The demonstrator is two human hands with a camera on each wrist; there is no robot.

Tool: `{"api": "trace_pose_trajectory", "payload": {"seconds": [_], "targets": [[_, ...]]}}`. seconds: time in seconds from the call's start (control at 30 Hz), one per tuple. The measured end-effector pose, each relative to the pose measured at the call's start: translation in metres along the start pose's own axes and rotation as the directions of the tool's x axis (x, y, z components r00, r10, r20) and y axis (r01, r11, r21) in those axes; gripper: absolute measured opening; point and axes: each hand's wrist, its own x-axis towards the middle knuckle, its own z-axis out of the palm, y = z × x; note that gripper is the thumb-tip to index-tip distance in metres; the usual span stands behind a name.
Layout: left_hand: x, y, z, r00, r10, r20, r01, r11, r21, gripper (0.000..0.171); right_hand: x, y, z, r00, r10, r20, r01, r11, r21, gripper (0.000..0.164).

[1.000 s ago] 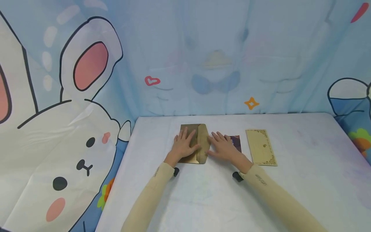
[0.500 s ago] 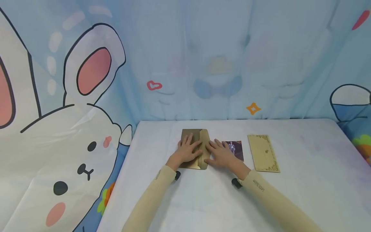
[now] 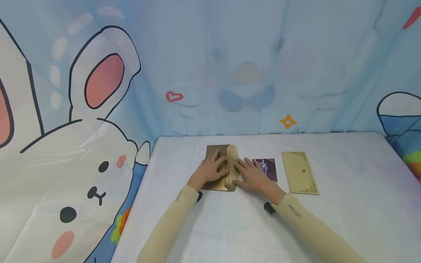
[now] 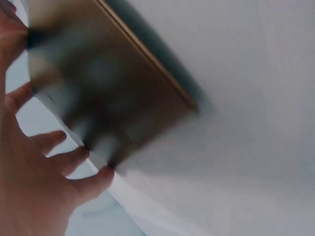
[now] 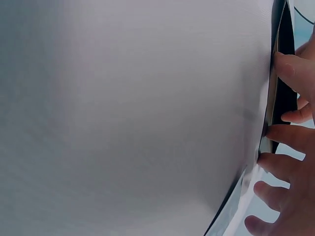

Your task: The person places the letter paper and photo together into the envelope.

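A gold envelope lies on the white-covered table, its flap spread out to the right. My left hand rests on the envelope's body with fingers spread, the thumb near the flap's fold. In the left wrist view the fingertips touch the shiny brown envelope along its edge. My right hand lies at the flap's outer edge, fingers apart and touching it. Just behind the right hand is a small dark photo card with a figure on it, partly covered by the hand.
To the right of the photo card lies a pale gold rectangular card with ornate corners. A blue curtain with cartoon prints hangs behind the table, and a printed rabbit fills the left side.
My left hand has shifted slightly right on the envelope, its fingers turning toward the flap. The right hand has barely moved, but more of the photo card shows. The head view has tilted a little.
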Motion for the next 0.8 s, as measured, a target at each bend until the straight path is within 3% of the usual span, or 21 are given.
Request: {"api": "trace_pose_trajectory", "payload": {"seconds": [0.53, 0.8], "targets": [[-0.001, -0.028, -0.018, 0.987, 0.131, 0.095, -0.127, 0.991, -0.044, 0.09, 0.001, -0.002, -0.003, 0.999, -0.014, 0.041, 0.016, 0.999, -0.034, 0.074], [0.0, -0.033, -0.016, 0.978, 0.186, 0.094, -0.182, 0.982, -0.053, 0.094, 0.003, -0.003, -0.004, 0.998, -0.008, 0.059, 0.01, 0.999, -0.048, 0.075]]}}
